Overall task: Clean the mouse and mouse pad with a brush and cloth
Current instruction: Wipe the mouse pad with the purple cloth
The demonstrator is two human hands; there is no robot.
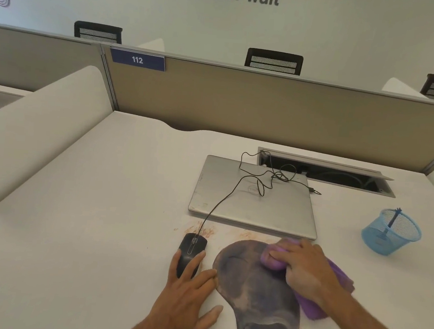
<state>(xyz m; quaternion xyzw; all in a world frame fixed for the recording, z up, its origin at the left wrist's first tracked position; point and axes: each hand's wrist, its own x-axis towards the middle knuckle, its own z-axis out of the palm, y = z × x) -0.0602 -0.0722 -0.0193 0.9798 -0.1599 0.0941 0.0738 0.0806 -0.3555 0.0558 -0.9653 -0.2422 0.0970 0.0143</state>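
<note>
A person's right hand (306,269) presses a bunched purple cloth (273,259) onto the far end of a dark, dusty, pear-shaped mouse pad (257,293), fingers curled over the soft wad. The left hand (189,293) lies flat on the pale matte desk (86,231), fingers straight and spread, two of them touching a glossy black corded mouse (191,251) just left of the pad. Behind them sits a closed, scuffed silver laptop (252,201); a brush handle (392,217) stands in a blue mesh cup (391,232) at right.

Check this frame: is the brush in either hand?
No. The brush stands in the blue mesh cup, apart from both hands.
</note>
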